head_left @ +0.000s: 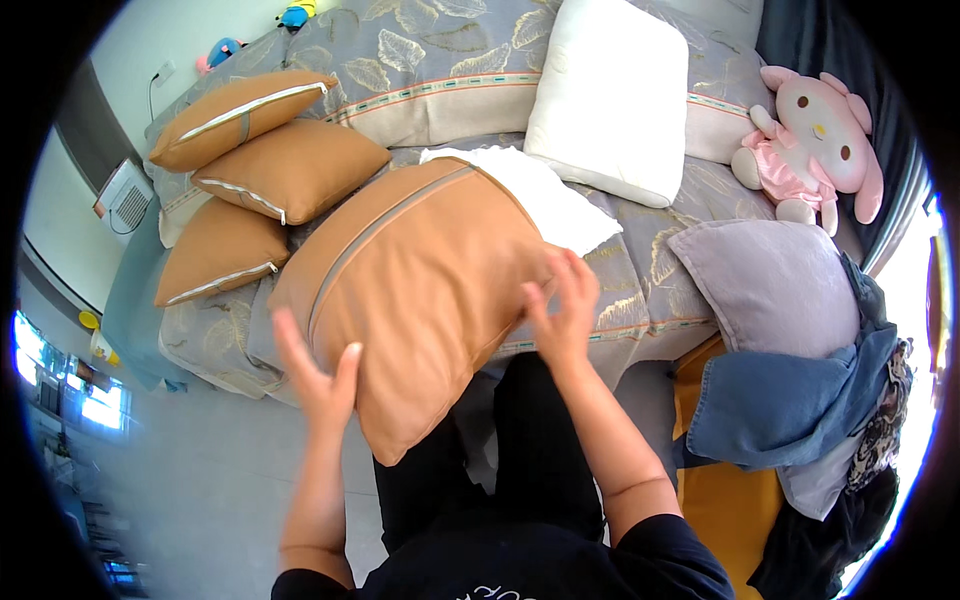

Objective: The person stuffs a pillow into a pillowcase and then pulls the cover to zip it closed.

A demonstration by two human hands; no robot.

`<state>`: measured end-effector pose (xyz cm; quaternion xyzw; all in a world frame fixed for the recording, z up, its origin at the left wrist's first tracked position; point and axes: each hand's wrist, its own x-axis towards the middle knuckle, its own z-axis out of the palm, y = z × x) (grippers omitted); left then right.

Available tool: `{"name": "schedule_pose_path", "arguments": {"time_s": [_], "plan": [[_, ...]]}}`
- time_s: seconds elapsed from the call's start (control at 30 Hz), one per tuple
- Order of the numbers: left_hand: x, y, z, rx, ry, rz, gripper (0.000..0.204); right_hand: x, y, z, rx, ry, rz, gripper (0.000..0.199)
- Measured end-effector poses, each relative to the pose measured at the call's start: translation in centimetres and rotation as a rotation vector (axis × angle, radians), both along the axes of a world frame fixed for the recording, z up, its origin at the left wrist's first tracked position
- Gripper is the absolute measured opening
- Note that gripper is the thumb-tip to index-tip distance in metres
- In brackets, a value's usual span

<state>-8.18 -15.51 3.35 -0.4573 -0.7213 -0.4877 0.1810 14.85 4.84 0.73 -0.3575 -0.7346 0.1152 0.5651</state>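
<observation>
A large tan cushion point(420, 270) with a grey stripe across it lies tilted in front of me, partly on the sofa, one corner pointing toward my knees. At its left edge my left hand point(322, 385) has thumb and fingers apart. My right hand point(566, 315), slightly blurred, is spread at the right edge. I cannot tell whether either palm presses on the cover. White fabric point(565, 205) shows beyond the cushion's far right side; whether it is inside the cover or under it is hidden.
Several tan zipped cushions point(290, 168) are heaped at the left on the leaf-patterned sofa point(400, 50). A white pillow point(610, 100) leans on the backrest. Right of it sit a pink plush rabbit point(815, 140), a grey cushion point(770, 285) and blue denim clothing point(775, 405).
</observation>
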Motion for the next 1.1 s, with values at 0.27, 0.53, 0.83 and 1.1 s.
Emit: {"name": "schedule_pose_path", "arguments": {"time_s": [0.27, 0.53, 0.83, 1.1], "plan": [[0.6, 11.4, 2.3, -0.948, 0.302, -0.081, 0.086, -4.9, 0.9, -1.4, -0.093, -0.556, 0.086, 0.058], [2.3, 9.3, -1.2, -0.838, 0.344, -0.102, 0.091, -8.2, 9.7, 1.1, -0.11, -0.305, -0.168, 0.049], [-1.2, -0.1, -6.5, 0.141, -0.596, 0.14, 0.095, -4.6, 7.9, 1.0, -0.659, 0.164, 0.236, 0.034], [-7.6, 9.2, 7.9, 0.024, -0.293, -0.601, 0.086, -4.9, -0.2, 4.5, -0.529, 0.725, 0.299, 0.021]]}}
